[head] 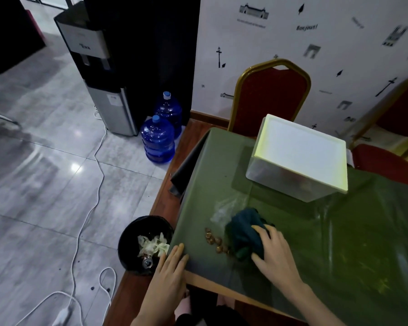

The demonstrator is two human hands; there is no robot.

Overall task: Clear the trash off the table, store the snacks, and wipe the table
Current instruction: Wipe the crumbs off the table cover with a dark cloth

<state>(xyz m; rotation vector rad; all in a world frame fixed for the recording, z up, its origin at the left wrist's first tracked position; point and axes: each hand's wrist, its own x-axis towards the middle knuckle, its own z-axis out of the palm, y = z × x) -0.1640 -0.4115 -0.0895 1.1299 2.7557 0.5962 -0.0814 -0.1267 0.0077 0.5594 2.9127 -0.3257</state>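
Observation:
My right hand (272, 251) presses on a crumpled dark teal cloth (244, 231) lying on the green table cover (339, 243). Several small brown nut shells (216, 241) lie in a line just left of the cloth. A clear plastic wrapper (226, 208) sits behind the cloth. My left hand (171, 269) rests flat with fingers together at the table's left edge, cupped beside the corner, holding nothing. A black trash bin (132, 241) stands on the floor just left of that edge, with pale wrappers and a can inside.
A white lidded storage box (299, 158) stands at the back of the table. Red chairs with gold frames (269, 95) stand behind it against the wall. Two blue water jugs (159, 140), a water dispenser (99, 67) and white cables (97, 165) are on the tiled floor to the left.

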